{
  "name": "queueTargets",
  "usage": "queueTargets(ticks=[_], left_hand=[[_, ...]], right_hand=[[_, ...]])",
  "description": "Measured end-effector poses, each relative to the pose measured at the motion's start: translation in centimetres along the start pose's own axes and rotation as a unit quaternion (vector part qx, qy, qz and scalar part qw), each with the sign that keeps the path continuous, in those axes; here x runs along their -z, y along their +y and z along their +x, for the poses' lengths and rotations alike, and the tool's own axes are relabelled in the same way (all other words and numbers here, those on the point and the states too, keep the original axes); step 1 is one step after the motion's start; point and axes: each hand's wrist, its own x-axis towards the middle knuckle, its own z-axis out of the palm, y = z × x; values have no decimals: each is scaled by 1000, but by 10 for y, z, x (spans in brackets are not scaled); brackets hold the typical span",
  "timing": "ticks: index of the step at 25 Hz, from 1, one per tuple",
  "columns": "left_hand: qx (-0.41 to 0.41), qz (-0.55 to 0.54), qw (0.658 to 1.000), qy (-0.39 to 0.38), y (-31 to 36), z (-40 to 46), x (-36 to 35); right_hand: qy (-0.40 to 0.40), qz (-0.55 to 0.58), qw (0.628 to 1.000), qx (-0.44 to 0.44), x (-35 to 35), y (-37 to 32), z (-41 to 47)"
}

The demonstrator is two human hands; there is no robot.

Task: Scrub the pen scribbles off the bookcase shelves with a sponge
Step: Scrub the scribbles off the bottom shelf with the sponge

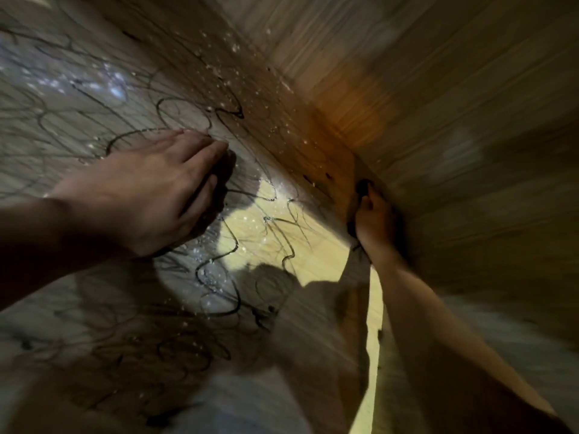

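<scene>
Pressing down, left hand (156, 189) fingers curl over dark sponge (226, 170) beneath fingertips.

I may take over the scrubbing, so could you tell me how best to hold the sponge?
Cover the sponge from above, as the left hand does now: palm on its back, fingers spread past its far edge. It lies flat on the scribbled shelf, mostly hidden, so a top grip presses it down evenly.
</scene>
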Motion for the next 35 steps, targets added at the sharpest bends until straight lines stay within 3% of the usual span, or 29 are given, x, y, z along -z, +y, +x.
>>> queueTargets(ticks=[2,5,7,10,14,16,18,21,23,26,28,32,35], left_hand=[[0,-5,1000,9,3,4,0],[7,4,1000,22,2,5,1],[-1,4,1000,16,1,4,3],[5,21,1000,20,6,2,4],[-6,20,999,39,7,0,8],[6,1,1000,26,6,0,6],[9,-7,1000,22,5,0,4],[0,0,1000,26,7,-1,5],[0,8,999,36,8,-2,7],[2,18,999,34,9,-2,5],[0,11,1000,23,7,-2,4],[-7,9,999,31,6,-1,3],[-9,4,999,33,6,-1,2]], right_hand=[[-9,21,1000,14,-3,-15,-10],[-48,93,989,109,-4,-14,-67],[-39,117,989,77,4,2,-67],[-17,18,999,-25,5,-7,-17],[-78,62,985,143,-11,-36,-32],[-95,98,974,180,-2,-24,-47],[-72,87,986,123,1,-9,-35],[-52,-22,998,20,-6,-23,-4],[-59,-33,997,49,-12,-37,-7],[-92,55,980,169,-13,-25,-43],[-107,97,977,160,-2,-5,-58],[-43,-49,997,31,-7,-11,-9],[-57,-11,993,99,-16,-41,-13]])
